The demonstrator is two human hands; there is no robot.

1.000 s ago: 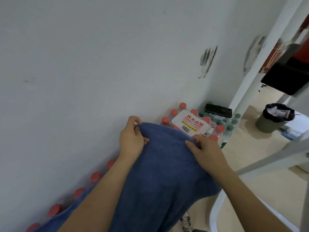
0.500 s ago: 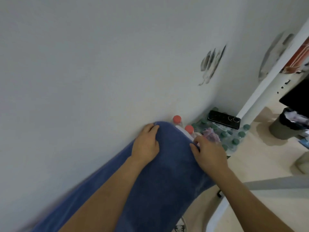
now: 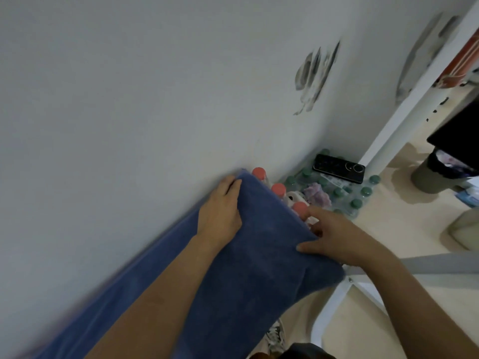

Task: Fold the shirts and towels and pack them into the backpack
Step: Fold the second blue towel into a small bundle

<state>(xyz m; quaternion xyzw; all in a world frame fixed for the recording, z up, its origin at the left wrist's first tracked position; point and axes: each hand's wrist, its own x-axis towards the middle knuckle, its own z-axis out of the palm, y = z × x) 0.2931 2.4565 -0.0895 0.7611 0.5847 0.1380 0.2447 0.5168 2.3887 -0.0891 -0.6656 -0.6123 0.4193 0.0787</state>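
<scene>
The towel (image 3: 259, 255) is dark blue w/ a soft, slightly fuzzy terry surface and no pattern. It lies as a long band along the white wall (image 3: 129, 99), from the bottom left up to its far corner nr the bottles, and its right end hangs down a bit over the edge. It looks mostly smooth, w/ only small wrinkles by the right side.

The left hand (image 3: 220, 213) rests flat on the towel, fingers straight, tips at the far corner just beside the wall. The right hand (image 3: 339, 237) is at the towel's right edge: thumb on top of the cloth, other fingers bent past the edge. I cannot tell if they grip the cloth from below.

Just beyond the edge stand bottles w/ 3 red caps (image 3: 278, 189), then a pack of green-cap bottles (image 3: 337, 193) w/ a black phone (image 3: 339, 168) lying on it.
</scene>
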